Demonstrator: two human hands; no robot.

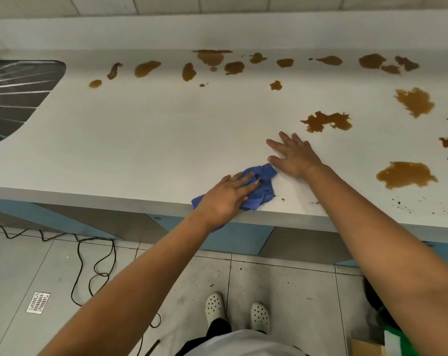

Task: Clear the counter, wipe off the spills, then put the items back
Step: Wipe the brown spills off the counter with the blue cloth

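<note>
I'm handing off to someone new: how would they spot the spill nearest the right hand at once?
On the white counter, look just beyond the fingertips of the flat right hand. There lies a dark brown, ragged-edged spill with thin splashes at its rim. Unlike the smoother puddle near the front edge, it has a pale gap in its middle.

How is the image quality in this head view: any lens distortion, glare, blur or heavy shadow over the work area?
Head view: wide-angle bowing curves the counter edge; lighting is even and soft, with no glare and only faint shadows under the hands; the blue cloth, left hand, right hand and brown spills are sharp, softening slightly toward the corners.
</note>
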